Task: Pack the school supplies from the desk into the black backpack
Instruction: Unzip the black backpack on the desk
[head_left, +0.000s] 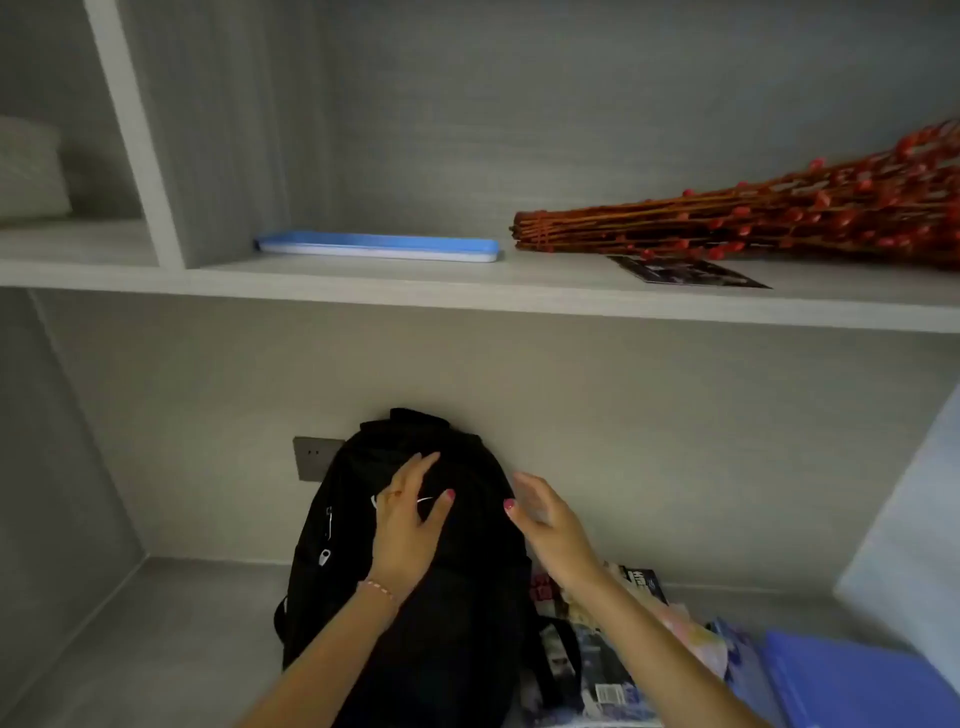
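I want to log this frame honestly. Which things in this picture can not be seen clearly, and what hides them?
- Head view: the black backpack bottom is cut off by the lower edge; whether its zip is open cannot be told.
- The magazines are partly covered by the right hand and forearm; titles are blurred.
- The blue folder is cut off at the corner.
- The left hand hides the backpack's white mark.

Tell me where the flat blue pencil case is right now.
In the head view, the flat blue pencil case lies on the upper shelf, left of the bundle of red-berried branches and above the black backpack.
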